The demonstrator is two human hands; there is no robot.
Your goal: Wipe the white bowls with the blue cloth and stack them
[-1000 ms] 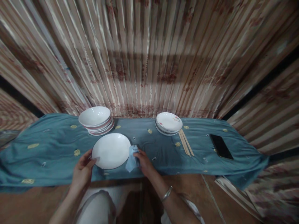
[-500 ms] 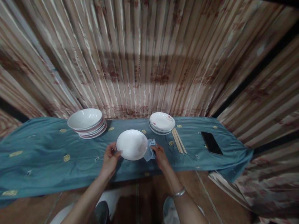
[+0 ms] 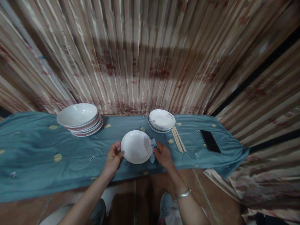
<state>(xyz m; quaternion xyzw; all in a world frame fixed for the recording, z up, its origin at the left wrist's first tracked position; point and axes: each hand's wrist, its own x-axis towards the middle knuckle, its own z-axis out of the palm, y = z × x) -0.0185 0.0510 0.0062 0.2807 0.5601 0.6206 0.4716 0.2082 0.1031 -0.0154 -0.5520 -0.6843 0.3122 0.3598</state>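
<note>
A white plate (image 3: 136, 147) is tilted toward me above the front part of the table. My left hand (image 3: 113, 157) grips its left rim, thumb on the upper face and fingers around the edge. A light blue cloth (image 3: 153, 151) is pinched in my right hand (image 3: 163, 154), against the plate's right rim. Part of the cloth is hidden behind the plate and my fingers. Behind the plate, to the right, stands a stack of small flowered plates (image 3: 161, 119). Several wooden chopsticks (image 3: 178, 140) lie beside that stack.
A stack of white bowls and plates (image 3: 78, 116) stands at the back left. A black phone (image 3: 210, 141) lies at the right on the blue-green tablecloth (image 3: 77, 159). A pleated curtain (image 3: 138, 62) hangs close behind the table.
The plate has shifted slightly right in view, and less of the cloth shows beside its right rim. My view has also moved a little. Both hands keep their holds.
</note>
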